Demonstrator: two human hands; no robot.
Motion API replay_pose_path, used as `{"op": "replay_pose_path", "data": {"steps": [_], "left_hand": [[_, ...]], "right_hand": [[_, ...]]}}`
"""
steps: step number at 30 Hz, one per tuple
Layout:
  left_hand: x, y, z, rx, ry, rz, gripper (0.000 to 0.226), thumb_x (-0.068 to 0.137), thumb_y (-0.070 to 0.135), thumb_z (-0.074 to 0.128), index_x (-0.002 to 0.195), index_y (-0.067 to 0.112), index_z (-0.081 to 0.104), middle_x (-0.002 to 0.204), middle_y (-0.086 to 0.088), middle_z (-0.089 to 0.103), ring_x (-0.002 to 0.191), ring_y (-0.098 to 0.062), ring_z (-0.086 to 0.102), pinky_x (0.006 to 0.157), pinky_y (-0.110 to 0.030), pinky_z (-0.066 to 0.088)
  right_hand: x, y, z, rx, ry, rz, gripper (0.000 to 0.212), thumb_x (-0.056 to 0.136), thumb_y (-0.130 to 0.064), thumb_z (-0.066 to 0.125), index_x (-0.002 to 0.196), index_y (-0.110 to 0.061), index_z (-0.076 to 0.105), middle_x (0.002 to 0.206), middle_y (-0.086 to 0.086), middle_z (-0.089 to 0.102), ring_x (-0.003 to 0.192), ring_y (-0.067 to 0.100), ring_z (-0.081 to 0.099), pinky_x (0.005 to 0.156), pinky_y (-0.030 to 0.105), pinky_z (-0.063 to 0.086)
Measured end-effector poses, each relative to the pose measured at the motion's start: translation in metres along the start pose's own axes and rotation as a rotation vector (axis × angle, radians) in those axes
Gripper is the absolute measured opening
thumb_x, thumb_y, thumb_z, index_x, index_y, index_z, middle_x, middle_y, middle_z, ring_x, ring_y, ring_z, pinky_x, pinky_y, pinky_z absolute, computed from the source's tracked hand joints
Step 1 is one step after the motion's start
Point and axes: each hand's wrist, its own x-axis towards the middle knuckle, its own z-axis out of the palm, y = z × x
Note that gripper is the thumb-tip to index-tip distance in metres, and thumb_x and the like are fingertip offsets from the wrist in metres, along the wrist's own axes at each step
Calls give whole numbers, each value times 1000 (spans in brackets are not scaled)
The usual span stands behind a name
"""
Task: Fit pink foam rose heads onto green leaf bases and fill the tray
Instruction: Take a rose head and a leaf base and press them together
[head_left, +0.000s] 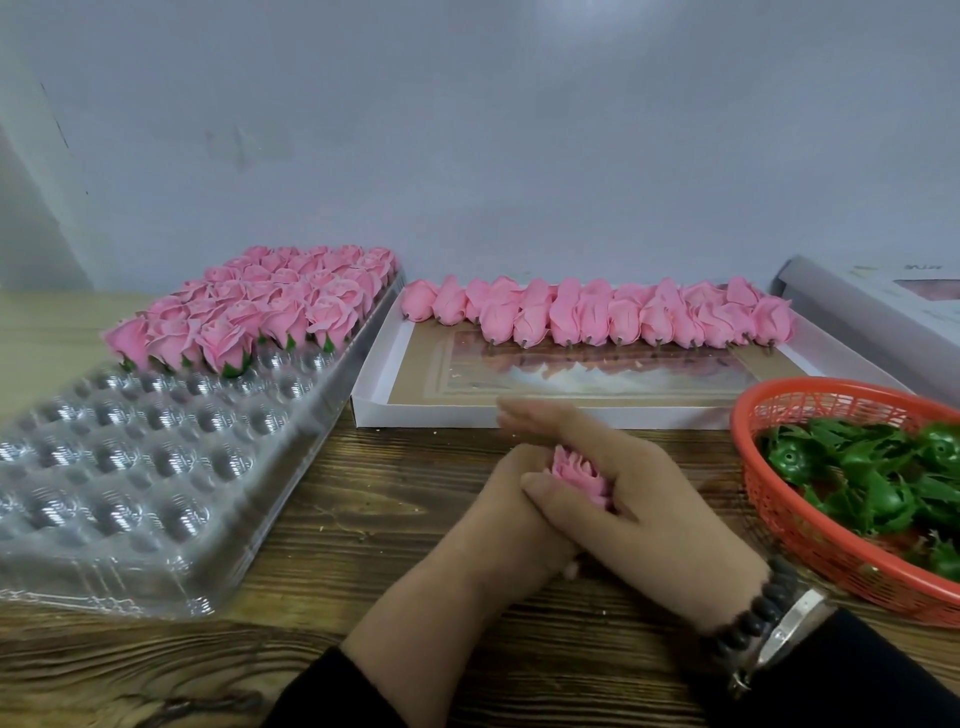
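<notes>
hands clasp ruffled pink foam rose (579, 475): left grip (511, 512) cups it, right grip (618, 486) pinches.

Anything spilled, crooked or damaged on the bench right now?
Nothing serious: small pale crumbs lie on the wooden table near the white box. Roses in the clear tray stand upright.

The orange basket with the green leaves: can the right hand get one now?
Probably not yet. The basket sits close beside the right hand with nothing between, but both hands are wrapped around a pink rose head.
</notes>
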Motion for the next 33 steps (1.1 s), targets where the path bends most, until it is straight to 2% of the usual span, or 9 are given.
{"op": "replay_pose_path", "data": {"steps": [2, 6, 13, 17, 19, 21, 24, 29, 33], "left_hand": [[1, -2, -1, -15, 88, 75, 27, 84, -5, 58, 65, 13, 61, 59, 5, 63, 56, -2, 57, 55, -17, 46], [4, -8, 2, -44, 254, 140, 9, 84, 0, 61, 81, -8, 64, 79, -18, 68, 74, -25, 64, 65, -29, 53], [8, -9, 20, -77, 310, 109, 23, 87, -10, 38, 89, 2, 58, 78, -6, 59, 65, -1, 62, 65, -12, 51], [2, -12, 11, -5, 283, 83, 36, 89, -8, 46, 124, -1, 46, 108, 17, 46, 64, 24, 47, 64, 5, 37], [2, -11, 10, 17, 266, 28, 41, 91, -5, 43, 131, 2, 39, 123, 1, 42, 78, 24, 47, 73, 4, 34], [0, -6, 10, 60, 207, 42, 29, 94, 1, 40, 119, 12, 49, 100, 16, 42, 87, 14, 45, 78, -2, 36], [2, -1, 7, -46, 131, 83, 19, 88, -4, 52, 78, 9, 61, 71, 3, 60, 62, -2, 56, 56, -17, 47], [3, -4, 5, -83, 216, 154, 19, 84, -6, 59, 67, 4, 60, 64, 0, 57, 60, -4, 51, 55, -16, 43], [6, -7, 10, -102, 247, 136, 12, 86, -3, 58, 75, -3, 61, 69, -9, 61, 64, -13, 56, 59, -22, 49]], "right_hand": [[-1, 5, -1, 30, 76, 8, 59, 69, -51, 64, 125, -47, 45, 122, -24, 58, 110, -7, 55, 93, 13, 44], [-2, 6, 3, 87, 166, 19, 64, 62, -61, 62, 121, -42, 50, 120, -25, 58, 112, -10, 52, 91, 11, 42], [2, -3, 20, 5, 363, -34, 24, 85, -45, 42, 98, -44, 63, 105, -27, 63, 106, -7, 56, 95, 22, 43], [4, -5, 11, -90, 192, -62, 31, 86, -24, 44, 102, -28, 70, 108, -19, 66, 109, -9, 52, 97, 9, 34], [3, -7, 7, -130, 78, -67, 32, 87, -24, 44, 107, -31, 68, 106, -19, 67, 107, -10, 53, 94, 6, 34], [3, -6, 3, -141, 22, -41, 33, 86, -31, 44, 112, -40, 63, 105, -23, 65, 102, -9, 54, 88, 5, 38], [2, 0, 0, -153, 27, -18, 41, 80, -51, 47, 120, -51, 46, 116, -27, 59, 112, -8, 50, 96, 16, 39], [1, 8, -1, -68, 70, 66, 71, 60, -70, 54, 126, -49, 38, 123, -29, 53, 113, -11, 48, 99, 25, 42], [0, 5, 2, -33, 187, 36, 66, 64, -71, 52, 125, -44, 46, 125, -27, 53, 117, -11, 46, 96, 19, 40]]}}
